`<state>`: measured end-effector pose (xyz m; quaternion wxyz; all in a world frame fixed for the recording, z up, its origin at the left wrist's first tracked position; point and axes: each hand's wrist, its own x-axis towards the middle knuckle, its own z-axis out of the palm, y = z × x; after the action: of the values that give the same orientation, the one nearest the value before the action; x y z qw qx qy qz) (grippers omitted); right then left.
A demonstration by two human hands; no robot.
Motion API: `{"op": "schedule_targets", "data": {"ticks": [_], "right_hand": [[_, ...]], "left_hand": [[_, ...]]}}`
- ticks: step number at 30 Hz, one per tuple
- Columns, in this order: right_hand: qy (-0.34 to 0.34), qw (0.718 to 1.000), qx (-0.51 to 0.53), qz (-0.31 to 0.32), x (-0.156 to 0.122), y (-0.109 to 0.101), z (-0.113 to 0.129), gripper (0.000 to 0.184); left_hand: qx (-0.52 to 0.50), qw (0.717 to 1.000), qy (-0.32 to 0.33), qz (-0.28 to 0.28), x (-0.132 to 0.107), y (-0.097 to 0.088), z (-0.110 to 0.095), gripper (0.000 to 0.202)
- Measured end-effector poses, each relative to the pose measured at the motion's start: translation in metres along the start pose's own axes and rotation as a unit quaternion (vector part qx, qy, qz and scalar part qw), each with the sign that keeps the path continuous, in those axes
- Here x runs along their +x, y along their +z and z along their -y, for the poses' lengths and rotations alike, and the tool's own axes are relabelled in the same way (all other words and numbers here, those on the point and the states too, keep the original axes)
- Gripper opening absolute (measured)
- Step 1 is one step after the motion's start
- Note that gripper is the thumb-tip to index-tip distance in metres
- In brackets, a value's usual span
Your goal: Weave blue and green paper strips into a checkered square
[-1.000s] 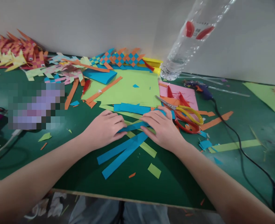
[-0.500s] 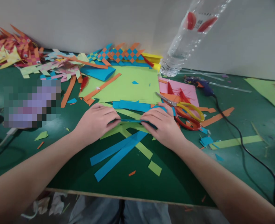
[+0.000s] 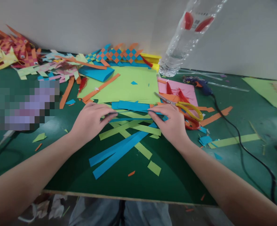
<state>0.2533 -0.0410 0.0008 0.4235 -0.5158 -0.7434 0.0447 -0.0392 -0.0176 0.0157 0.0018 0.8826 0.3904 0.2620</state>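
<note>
A narrow blue paper strip (image 3: pixel 126 111), seen nearly edge-on, stretches between my two hands. My left hand (image 3: pixel 91 121) pinches its left end between thumb and fingers. At the right end, my right hand (image 3: pixel 170 121) does the same. Just below lie green paper strips (image 3: pixel 140 147) and blue paper strips (image 3: pixel 114 155), crossing one another on the table. Behind the held strip are a wider blue paper piece (image 3: pixel 133 105) and a large light-green sheet (image 3: pixel 131 84). Scissors with yellow and orange handles (image 3: pixel 189 110) rest beside my right hand.
Woven paper fish (image 3: pixel 123 55) line the wall, with more fish (image 3: pixel 18 51) at far left. A clear plastic bottle (image 3: pixel 178 47) stands tilted-looking at the back. A glue gun (image 3: pixel 204 88) trails a black cord at right. A blurred-out device (image 3: pixel 30 106) lies left.
Both hands have lifted slightly and spread apart, exposing more of the pinched strip's length. Another blue strip now shows beneath them. The view has shifted slightly.
</note>
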Motion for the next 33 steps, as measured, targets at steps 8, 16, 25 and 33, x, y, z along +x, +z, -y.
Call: {"op": "schedule_targets", "data": {"ticks": [8,16,25,33], "right_hand": [[0.080,0.996,0.031,-0.004,0.004,-0.004,-0.001,0.017],[0.154,0.984,0.085,-0.033,0.009,-0.005,-0.003,0.018],[0.219,0.963,0.155,-0.040,0.008,-0.009,0.014,0.024],[0.109,0.978,0.176,0.022,-0.003,-0.006,0.026,0.016]], "left_hand": [[-0.014,0.999,-0.043,0.013,0.003,-0.002,0.002,0.044],[-0.037,0.997,-0.069,0.007,0.006,-0.003,0.009,0.049],[-0.029,0.987,-0.150,-0.054,0.002,-0.007,-0.004,0.045],[-0.056,0.993,-0.089,-0.053,0.001,-0.001,-0.012,0.037]]}}
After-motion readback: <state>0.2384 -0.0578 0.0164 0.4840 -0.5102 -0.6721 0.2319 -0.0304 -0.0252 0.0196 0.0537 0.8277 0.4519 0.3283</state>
